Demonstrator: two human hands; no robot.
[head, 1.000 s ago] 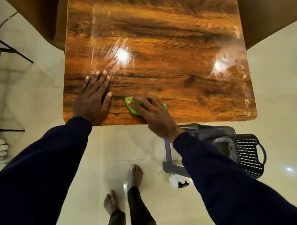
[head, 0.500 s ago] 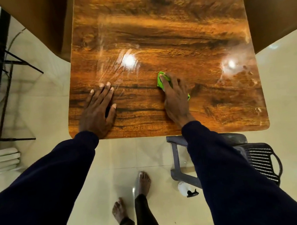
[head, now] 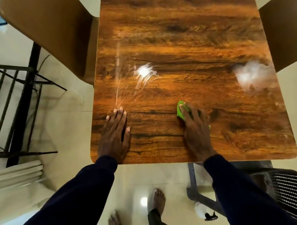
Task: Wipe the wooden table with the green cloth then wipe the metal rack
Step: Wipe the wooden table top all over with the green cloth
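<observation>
A glossy wooden table [head: 182,42] fills the middle of the head view, streaked with wet smears. My right hand [head: 196,127] presses flat on a green cloth [head: 180,110] near the table's front edge; only the cloth's left corner and a sliver at the right show from under the fingers. My left hand [head: 115,133] lies palm-down on the wood at the front left corner, fingers together, holding nothing. A black metal rack [head: 11,107] stands on the floor to the left of the table.
Brown chairs flank the table at left [head: 51,31] and right [head: 287,32]. A dark plastic chair [head: 286,193] sits under the front right edge, with a white spray bottle [head: 202,212] on the tiled floor beside it. Folded white material [head: 14,174] lies at left. My bare feet stand below.
My right hand slid the cloth from the front edge up and to the right onto the table, then held near there. The camera view tilted, showing more of the table. My left hand stayed put.
</observation>
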